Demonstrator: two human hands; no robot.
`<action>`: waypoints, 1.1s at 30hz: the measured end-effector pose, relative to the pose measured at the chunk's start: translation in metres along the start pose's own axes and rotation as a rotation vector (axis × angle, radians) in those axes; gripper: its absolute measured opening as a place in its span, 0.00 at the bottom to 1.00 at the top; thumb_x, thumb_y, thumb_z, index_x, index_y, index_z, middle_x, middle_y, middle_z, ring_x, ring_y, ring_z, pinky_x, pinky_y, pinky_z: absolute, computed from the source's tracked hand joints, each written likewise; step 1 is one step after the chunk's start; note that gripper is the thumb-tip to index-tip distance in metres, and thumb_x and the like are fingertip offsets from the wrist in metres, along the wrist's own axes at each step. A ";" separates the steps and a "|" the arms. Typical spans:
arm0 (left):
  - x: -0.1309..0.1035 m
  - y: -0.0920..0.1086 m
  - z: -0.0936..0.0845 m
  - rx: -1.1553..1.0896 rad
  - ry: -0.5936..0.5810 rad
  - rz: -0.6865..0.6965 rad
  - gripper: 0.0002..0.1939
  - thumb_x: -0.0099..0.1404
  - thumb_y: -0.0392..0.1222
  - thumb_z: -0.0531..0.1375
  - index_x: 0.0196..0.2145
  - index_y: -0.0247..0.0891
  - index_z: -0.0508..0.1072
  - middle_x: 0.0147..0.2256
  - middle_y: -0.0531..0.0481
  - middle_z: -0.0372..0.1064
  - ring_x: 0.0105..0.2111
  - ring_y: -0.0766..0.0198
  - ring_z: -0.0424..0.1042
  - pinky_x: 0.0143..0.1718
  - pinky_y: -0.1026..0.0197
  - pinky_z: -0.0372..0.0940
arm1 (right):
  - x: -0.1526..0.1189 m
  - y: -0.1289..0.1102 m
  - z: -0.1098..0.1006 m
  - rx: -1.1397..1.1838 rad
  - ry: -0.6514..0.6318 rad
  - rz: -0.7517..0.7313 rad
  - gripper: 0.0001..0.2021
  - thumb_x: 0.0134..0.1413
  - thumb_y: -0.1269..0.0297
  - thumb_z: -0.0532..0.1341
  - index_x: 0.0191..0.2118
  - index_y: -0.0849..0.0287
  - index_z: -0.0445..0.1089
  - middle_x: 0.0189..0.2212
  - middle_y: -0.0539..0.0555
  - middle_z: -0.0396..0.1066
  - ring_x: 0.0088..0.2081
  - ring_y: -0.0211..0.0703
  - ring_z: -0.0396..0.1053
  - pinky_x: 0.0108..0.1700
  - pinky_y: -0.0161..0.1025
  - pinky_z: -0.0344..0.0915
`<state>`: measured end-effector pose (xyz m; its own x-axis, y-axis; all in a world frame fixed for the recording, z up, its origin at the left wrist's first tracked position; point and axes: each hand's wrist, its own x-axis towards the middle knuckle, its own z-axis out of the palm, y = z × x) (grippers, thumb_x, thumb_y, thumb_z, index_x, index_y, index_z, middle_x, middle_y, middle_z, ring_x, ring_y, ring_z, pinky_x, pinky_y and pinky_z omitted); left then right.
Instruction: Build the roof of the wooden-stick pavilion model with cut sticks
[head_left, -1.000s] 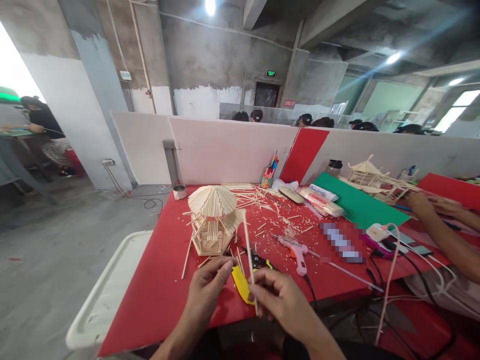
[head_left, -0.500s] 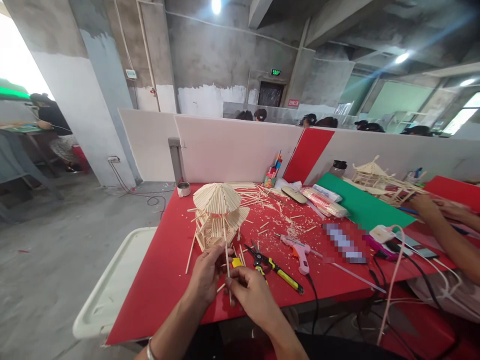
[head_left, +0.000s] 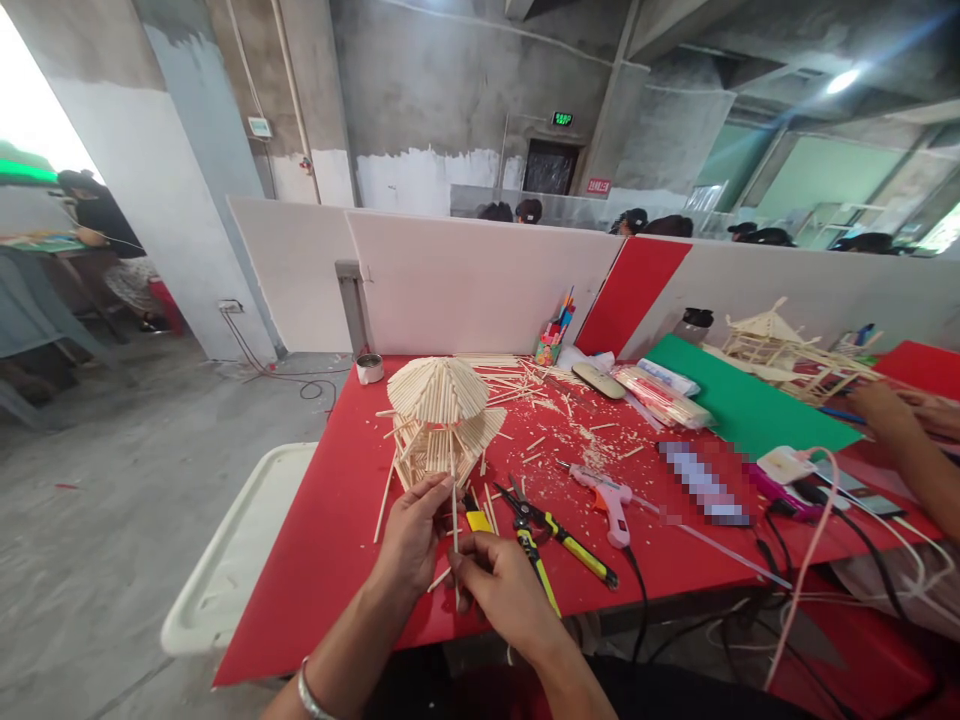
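Note:
A thin wooden stick [head_left: 454,520] stands nearly upright in the picture between my two hands. My left hand [head_left: 412,525] pinches its upper part, and my right hand [head_left: 495,580] grips it lower down. Just beyond my fingers is a small pavilion-like model [head_left: 439,410] built of pale sticks, with a cone-shaped roof; my left hand hides part of its base. Yellow-and-black pliers [head_left: 574,550] lie open to the right of my hands, with another yellow-handled tool [head_left: 536,565] beside them. A pink glue gun [head_left: 609,500] rests farther right.
Loose sticks [head_left: 510,385] and chips litter the red table [head_left: 300,560]. Behind are a pen cup [head_left: 547,347], a tape roll [head_left: 370,369] and bagged sticks [head_left: 664,398]. A green board [head_left: 750,410], cables and another person's hand [head_left: 885,405] are at right. A white partition [head_left: 465,290] stands behind.
The view has shifted slightly, so the objects on the right appear farther right. Both hands still hold the stick, with little change in their grip.

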<state>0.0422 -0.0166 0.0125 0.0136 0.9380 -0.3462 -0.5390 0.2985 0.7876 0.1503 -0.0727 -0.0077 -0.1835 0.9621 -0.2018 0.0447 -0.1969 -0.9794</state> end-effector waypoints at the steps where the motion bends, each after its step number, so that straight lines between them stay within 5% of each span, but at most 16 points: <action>1: -0.001 0.001 0.001 0.001 0.002 0.000 0.14 0.43 0.39 0.70 0.28 0.34 0.74 0.19 0.54 0.70 0.19 0.70 0.67 0.20 0.69 0.60 | 0.000 0.001 0.001 0.007 -0.007 0.003 0.17 0.51 0.47 0.59 0.29 0.58 0.66 0.22 0.47 0.69 0.20 0.34 0.65 0.22 0.30 0.57; 33: 0.001 0.005 0.004 -0.047 0.014 -0.052 0.07 0.50 0.34 0.66 0.29 0.30 0.76 0.17 0.54 0.67 0.16 0.72 0.64 0.16 0.71 0.59 | 0.010 0.011 0.009 0.145 -0.015 -0.038 0.27 0.44 0.36 0.60 0.27 0.61 0.67 0.19 0.47 0.68 0.16 0.31 0.62 0.17 0.28 0.54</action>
<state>0.0429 -0.0136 0.0183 0.0306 0.9189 -0.3934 -0.5766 0.3377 0.7440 0.1398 -0.0674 -0.0209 -0.1966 0.9668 -0.1632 -0.1043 -0.1861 -0.9770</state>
